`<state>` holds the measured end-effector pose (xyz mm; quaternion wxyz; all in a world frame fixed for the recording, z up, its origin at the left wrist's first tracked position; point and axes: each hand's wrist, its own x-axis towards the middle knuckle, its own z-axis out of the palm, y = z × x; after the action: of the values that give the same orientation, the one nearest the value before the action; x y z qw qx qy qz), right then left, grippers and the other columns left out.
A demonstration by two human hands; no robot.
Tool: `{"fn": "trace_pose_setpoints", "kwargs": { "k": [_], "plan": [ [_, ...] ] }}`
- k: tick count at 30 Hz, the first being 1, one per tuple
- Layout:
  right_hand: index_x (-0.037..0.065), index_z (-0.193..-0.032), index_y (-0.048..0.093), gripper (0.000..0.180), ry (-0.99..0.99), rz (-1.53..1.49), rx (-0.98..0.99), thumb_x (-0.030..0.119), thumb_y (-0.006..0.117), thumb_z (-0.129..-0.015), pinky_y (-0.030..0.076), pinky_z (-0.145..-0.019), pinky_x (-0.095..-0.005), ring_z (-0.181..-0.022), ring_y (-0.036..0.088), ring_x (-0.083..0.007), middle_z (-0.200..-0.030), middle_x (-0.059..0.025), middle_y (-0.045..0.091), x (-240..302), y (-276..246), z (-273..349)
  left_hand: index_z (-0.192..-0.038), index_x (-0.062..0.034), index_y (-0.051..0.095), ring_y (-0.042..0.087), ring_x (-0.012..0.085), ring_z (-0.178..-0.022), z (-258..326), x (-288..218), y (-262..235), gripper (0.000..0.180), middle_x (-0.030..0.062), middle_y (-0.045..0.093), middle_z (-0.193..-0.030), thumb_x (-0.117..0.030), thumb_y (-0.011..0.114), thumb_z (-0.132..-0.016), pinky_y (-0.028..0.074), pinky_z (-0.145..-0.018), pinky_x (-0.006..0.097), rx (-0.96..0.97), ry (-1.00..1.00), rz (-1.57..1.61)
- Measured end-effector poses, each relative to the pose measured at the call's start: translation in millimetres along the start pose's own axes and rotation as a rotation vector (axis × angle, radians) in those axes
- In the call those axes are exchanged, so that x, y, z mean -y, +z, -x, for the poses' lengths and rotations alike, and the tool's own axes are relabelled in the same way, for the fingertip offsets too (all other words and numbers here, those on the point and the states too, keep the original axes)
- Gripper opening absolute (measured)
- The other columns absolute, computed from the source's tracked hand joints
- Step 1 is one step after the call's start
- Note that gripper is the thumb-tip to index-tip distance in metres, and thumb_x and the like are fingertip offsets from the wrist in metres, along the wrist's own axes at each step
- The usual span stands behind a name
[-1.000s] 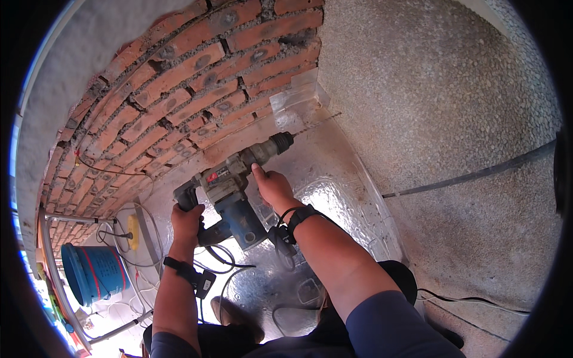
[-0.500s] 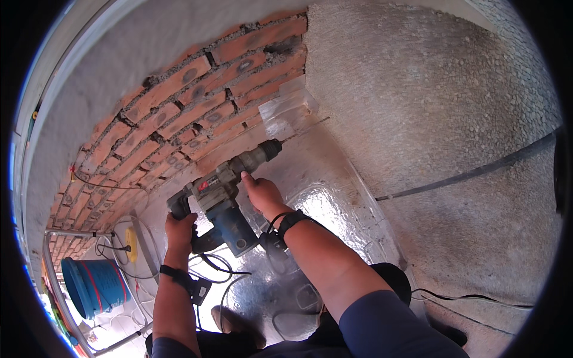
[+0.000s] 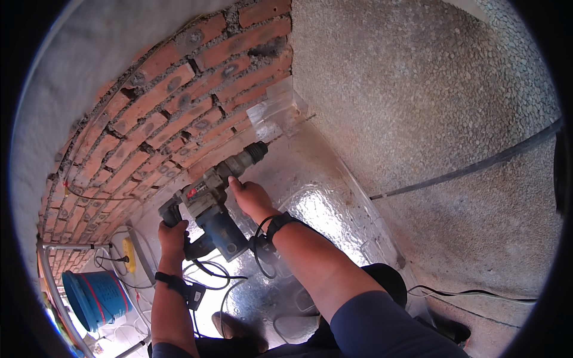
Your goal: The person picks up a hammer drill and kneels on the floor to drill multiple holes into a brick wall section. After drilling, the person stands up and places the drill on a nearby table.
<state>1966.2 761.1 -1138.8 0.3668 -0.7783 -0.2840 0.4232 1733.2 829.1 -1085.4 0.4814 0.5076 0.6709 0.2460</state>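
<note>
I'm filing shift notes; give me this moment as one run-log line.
tool: drill | left hand: gripping rear handle | right hand: holding behind chuck | bit: toward pebbled wall, contact unclear

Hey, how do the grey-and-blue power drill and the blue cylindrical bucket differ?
The grey-and-blue power drill has the left hand and right hand on it; neither touches the blue cylindrical bucket. The drill ends in a slender metal bit, while the bucket is broad and rounded. Both are partly blue.
</note>
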Motion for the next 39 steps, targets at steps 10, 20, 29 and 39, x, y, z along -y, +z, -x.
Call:
{"fn": "trace_pose_setpoints", "kwargs": {
  "k": [10, 20, 29, 39],
  "plan": [
    [-0.003, -0.083, 0.067, 0.072, 0.044, -0.046, 0.021, 0.061, 0.035, -0.091, 0.046, -0.082, -0.0503, -0.094, 0.059, -0.0442, -0.089, -0.027, 0.064, -12.5, -32.2, -3.9, -0.085, -0.0034, 0.053, 0.052, 0.0142, -0.049, -9.9, 10.2, 28.4, 0.02, 0.0037, 0.054, -0.065, -0.007, 0.069, -0.074, 0.04, -0.041, 0.027, 0.024, -0.01, 0.034],
    [0.001, -0.084, 0.068, 0.062, 0.007, -0.06, -0.116, 0.057, 0.044, -0.09, 0.048, -0.078, -0.0485, -0.089, 0.062, -0.0404, -0.088, -0.022, 0.066, -53.1, -53.6, 11.2, -0.089, -0.0026, 0.057, 0.048, 0.0126, -0.05, -5.3, 51.0, 52.8, 0.02, 0.0011, 0.052, -0.066, -0.011, 0.069, -0.076, 0.037, -0.044, 0.027, 0.089, -0.035, 0.026],
    [0.007, -0.066, 0.069, 0.055, -0.047, -0.133, -0.107, 0.052, 0.048, -0.09, 0.049, -0.07, -0.0466, -0.075, 0.065, -0.0349, -0.07, -0.0143, 0.067, -57.0, -37.6, 6.9, -0.094, -0.0019, 0.06, 0.051, 0.0131, -0.057, -12.0, 61.6, 44.5, 0.02, 0.0014, 0.054, -0.072, -0.01, 0.069, -0.078, 0.042, -0.051, 0.027, 0.173, -0.04, 0.08],
    [0.003, -0.073, 0.069, 0.057, -0.041, -0.08, -0.143, 0.053, 0.047, -0.09, 0.049, -0.072, -0.0473, -0.079, 0.064, -0.0375, -0.075, -0.0174, 0.067, -45.8, -24.1, 2.6, -0.095, -0.0008, 0.06, 0.051, 0.0129, -0.058, -20.9, 61.9, 35.8, 0.023, 0.002, 0.055, -0.072, -0.013, 0.07, -0.077, 0.042, -0.051, 0.028, 0.186, -0.045, 0.076]
  ]
}}
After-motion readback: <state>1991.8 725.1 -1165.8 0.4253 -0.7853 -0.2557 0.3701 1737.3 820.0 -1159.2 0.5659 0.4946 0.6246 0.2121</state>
